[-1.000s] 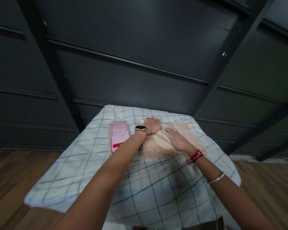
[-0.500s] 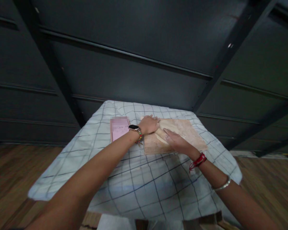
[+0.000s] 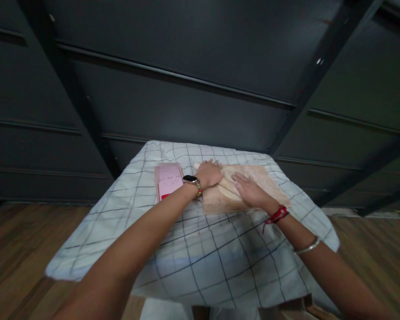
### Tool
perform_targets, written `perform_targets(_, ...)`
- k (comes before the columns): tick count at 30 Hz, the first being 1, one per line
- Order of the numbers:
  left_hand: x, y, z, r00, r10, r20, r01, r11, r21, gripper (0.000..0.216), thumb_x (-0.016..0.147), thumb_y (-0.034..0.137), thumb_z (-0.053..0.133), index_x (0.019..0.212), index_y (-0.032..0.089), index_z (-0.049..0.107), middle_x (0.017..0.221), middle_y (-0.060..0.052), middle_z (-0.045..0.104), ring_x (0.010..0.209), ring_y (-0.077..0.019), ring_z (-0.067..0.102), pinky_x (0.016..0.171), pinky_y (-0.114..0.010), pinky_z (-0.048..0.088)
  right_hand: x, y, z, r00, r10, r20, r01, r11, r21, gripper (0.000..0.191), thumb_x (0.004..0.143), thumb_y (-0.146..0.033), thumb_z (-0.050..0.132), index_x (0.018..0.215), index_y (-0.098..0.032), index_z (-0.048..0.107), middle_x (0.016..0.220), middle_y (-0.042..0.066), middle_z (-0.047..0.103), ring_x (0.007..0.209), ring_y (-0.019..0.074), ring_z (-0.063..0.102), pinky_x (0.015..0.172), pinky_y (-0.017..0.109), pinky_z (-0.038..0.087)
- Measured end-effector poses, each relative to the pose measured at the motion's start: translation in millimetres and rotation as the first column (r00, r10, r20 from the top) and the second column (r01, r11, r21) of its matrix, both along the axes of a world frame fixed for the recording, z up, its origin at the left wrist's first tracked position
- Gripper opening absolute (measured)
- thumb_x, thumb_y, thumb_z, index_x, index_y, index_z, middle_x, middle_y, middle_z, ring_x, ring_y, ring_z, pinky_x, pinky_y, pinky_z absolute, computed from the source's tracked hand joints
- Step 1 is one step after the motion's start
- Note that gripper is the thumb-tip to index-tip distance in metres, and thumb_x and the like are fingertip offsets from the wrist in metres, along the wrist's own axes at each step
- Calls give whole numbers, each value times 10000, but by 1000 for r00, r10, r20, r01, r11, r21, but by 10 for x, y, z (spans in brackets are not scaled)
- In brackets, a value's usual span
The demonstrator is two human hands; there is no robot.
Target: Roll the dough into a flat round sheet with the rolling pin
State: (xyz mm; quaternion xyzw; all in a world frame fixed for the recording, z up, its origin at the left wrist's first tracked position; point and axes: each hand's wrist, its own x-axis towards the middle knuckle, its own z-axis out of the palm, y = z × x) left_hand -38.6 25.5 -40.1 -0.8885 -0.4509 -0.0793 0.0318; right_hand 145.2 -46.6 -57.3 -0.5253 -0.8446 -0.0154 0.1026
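Observation:
A pale dough roll (image 3: 227,189) lies on a light wooden board (image 3: 266,184) on a table covered by a white checked cloth (image 3: 200,253). My left hand (image 3: 209,173), with a watch on its wrist, rests flat on the roll's far left end, fingers stretched out. My right hand (image 3: 250,191), red thread at the wrist, presses flat on the roll's right part with fingers extended. Part of the roll is hidden under both palms.
A pink phone (image 3: 169,182) lies on the cloth just left of the board. A dark panelled wall with slanted metal beams (image 3: 306,71) stands close behind the table. Wooden floor (image 3: 16,240) shows on both sides.
Both hands have slid slightly away from me and back over the roll; the right hand has moved a little farther onto the board. The view has shifted slightly.

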Motion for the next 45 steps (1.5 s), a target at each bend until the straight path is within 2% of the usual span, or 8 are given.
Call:
perform_targets(2, 45, 4, 40, 999, 25, -28, -26, 1000, -14, 414, 932, 252, 295, 1193, 124, 590, 1314, -126, 541, 1226, -290, 456, 982, -427, 358, -4, -15, 2, 999, -41, -31, 41, 999, -16, 497, 959, -239, 197, 1332, -100, 495, 1380, 139, 497, 1323, 252, 392, 1106, 471, 324)
perform_targets(9, -173, -60, -8, 997, -82, 12, 83, 993, -81, 515, 964, 290, 237, 1423, 100, 373, 1494, -131, 319, 1365, -283, 284, 1084, -421, 236, -77, -157, -168, 983, 177, 55, -180, 981, 72, 524, 918, -192, 276, 1420, -70, 366, 1459, 159, 383, 1357, 261, 331, 1115, 473, 303)
perform_targets(14, 67, 15, 34, 1000, 10, -10, -11, 996, -93, 490, 943, 267, 279, 1358, 89, 469, 1467, -160, 357, 1342, -309, 323, 1061, -455, 262, 85, 59, -109, 1000, 7, 6, -7, 1000, -7, 503, 948, -209, 195, 1373, -118, 448, 1401, 129, 475, 1308, 246, 414, 1083, 486, 353)
perform_targets(20, -187, -124, 23, 994, -108, 1, 108, 991, -80, 497, 960, 283, 227, 1380, 99, 419, 1457, -136, 384, 1320, -265, 359, 1066, -420, 260, -65, -232, -166, 960, 187, 210, -219, 966, 140, 487, 909, -157, 332, 1379, -76, 433, 1458, 183, 374, 1354, 321, 321, 1080, 539, 322)
perform_targets(27, 36, 5, 51, 1000, 5, -27, -7, 998, -67, 464, 931, 225, 265, 1327, 108, 477, 1414, -135, 444, 1282, -289, 408, 997, -443, 345, 94, 18, 34, 998, -27, 50, 26, 999, 25, 520, 990, -268, 173, 1331, -31, 485, 1401, 183, 456, 1320, 268, 392, 1081, 455, 346)
perform_targets(34, -272, -146, 29, 990, -134, -34, 130, 986, -101, 507, 972, 275, 194, 1428, 112, 343, 1504, -117, 304, 1369, -227, 289, 1096, -382, 228, -94, -290, -136, 978, 199, 60, -205, 971, 119, 493, 960, -207, 254, 1420, -76, 375, 1459, 163, 380, 1366, 271, 310, 1110, 490, 278)
perform_targets(41, 117, 4, 86, 997, 47, -69, -55, 991, -122, 455, 943, 224, 271, 1329, 128, 492, 1461, -119, 383, 1335, -298, 345, 1041, -482, 306, 177, 68, 34, 997, -75, -35, 72, 994, -78, 548, 991, -311, 139, 1373, -63, 443, 1445, 163, 403, 1350, 276, 339, 1094, 509, 286)
perform_targets(45, -87, -115, 94, 995, -69, -76, 59, 990, -128, 457, 953, 242, 256, 1339, 135, 477, 1435, -116, 423, 1311, -246, 393, 1058, -407, 303, 32, -206, -106, 997, 78, -20, -77, 996, 36, 508, 978, -311, 216, 1411, -123, 404, 1439, 133, 422, 1354, 256, 335, 1102, 509, 274)
